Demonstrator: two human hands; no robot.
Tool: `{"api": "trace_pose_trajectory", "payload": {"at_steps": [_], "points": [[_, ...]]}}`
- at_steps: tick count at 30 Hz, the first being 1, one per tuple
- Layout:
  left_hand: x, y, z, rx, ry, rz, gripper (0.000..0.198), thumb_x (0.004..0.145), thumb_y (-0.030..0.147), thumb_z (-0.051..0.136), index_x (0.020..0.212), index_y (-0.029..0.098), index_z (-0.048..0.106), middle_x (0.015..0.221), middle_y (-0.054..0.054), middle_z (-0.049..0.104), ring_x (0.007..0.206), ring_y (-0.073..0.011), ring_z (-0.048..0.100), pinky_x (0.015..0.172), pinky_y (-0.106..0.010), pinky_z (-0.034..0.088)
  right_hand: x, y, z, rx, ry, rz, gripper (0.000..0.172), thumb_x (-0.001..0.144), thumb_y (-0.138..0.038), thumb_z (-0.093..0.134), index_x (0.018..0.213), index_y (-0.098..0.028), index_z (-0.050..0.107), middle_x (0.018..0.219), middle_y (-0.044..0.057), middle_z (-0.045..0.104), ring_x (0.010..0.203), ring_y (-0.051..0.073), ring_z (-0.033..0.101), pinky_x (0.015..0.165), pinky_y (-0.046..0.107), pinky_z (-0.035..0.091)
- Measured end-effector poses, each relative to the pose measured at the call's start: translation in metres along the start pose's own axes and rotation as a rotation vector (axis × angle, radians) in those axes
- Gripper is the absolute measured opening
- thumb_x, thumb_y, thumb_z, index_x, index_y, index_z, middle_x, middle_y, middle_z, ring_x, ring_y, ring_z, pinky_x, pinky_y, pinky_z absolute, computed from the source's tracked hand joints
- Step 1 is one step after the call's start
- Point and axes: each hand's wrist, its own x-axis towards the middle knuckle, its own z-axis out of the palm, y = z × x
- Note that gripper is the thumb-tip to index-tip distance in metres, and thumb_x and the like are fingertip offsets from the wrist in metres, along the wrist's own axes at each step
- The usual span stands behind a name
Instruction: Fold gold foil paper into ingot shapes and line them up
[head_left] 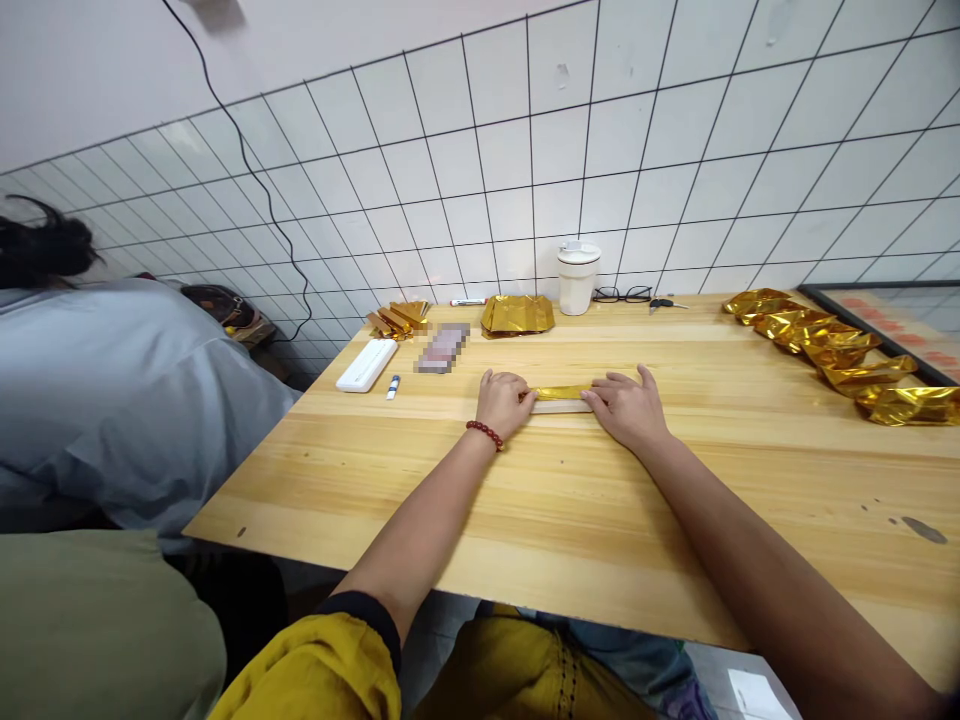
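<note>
Between my two hands, on the wooden table, lies a narrow folded strip of gold foil paper (562,393) with a pale lower edge facing me. My left hand (504,405), with a red bead bracelet at its wrist, pinches the strip's left end. At the right end, the thumb and fingers of my right hand (628,405) press on the strip. Behind them is a flat stack of gold foil paper (517,315). Folded gold foil pieces (825,345) lie in a row at the far right.
The wooden table (600,540) meets a tiled wall. Along its back are a white cup (577,277), glasses (622,294), keys (663,303) and a marker (468,301). Left are gold strips (397,320), a blurred-out rectangle (443,348) and a white power bank (367,365). A person (135,400) sits left.
</note>
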Motion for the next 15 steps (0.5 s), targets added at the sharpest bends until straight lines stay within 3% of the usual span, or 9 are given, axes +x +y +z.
{"api": "trace_pose_trajectory", "payload": {"at_steps": [3,6,10,12,15], "points": [[0.0007,-0.0002,-0.0007,-0.001,-0.022,0.000,0.012,0.084,0.026,0.070,0.073,0.021,0.072,0.093,-0.003,0.075,0.095,-0.0210,0.066,0.112,-0.050,0.030,-0.0001,0.0007,0.0011,-0.008,0.022,-0.012,0.040,0.100,-0.042,0.040,0.096,-0.026,0.076,0.110,0.004,0.076,0.118,0.030,0.061,0.114,0.061,0.018],[0.0010,0.0005,-0.0020,0.010,-0.029,-0.003,0.012,0.084,0.026,0.070,0.073,0.021,0.072,0.093,-0.003,0.075,0.095,-0.0211,0.066,0.111,-0.050,0.031,0.0000,0.0015,0.0027,0.004,0.021,-0.050,0.043,0.100,-0.046,0.039,0.118,-0.022,0.070,0.130,0.010,0.067,0.127,0.031,0.055,0.115,0.061,0.020],[0.0000,0.0002,-0.0029,0.030,-0.033,0.011,0.011,0.085,0.027,0.069,0.075,0.022,0.072,0.094,-0.002,0.075,0.097,-0.0214,0.065,0.112,-0.051,0.031,0.0005,0.0014,0.0025,0.047,-0.133,-0.219,0.061,0.097,-0.056,0.040,0.143,-0.017,0.051,0.152,0.013,0.046,0.142,0.032,0.039,0.116,0.058,0.024],[-0.0011,-0.0002,-0.0028,0.050,0.006,0.051,0.006,0.085,0.026,0.068,0.085,0.023,0.073,0.103,-0.004,0.074,0.107,-0.0237,0.063,0.114,-0.053,0.028,0.0012,0.0010,0.0017,0.051,-0.214,-0.271,0.068,0.096,-0.061,0.039,0.147,-0.016,0.046,0.155,0.013,0.040,0.144,0.033,0.035,0.117,0.058,0.023],[-0.0022,-0.0006,-0.0022,0.104,0.047,0.185,0.024,0.088,0.020,0.063,0.110,0.025,0.070,0.125,-0.006,0.068,0.130,-0.0273,0.050,0.118,-0.056,0.021,0.0023,0.0003,0.0011,0.053,-0.295,-0.288,0.074,0.095,-0.064,0.037,0.149,-0.014,0.042,0.156,0.014,0.037,0.145,0.033,0.033,0.118,0.059,0.022]]}}
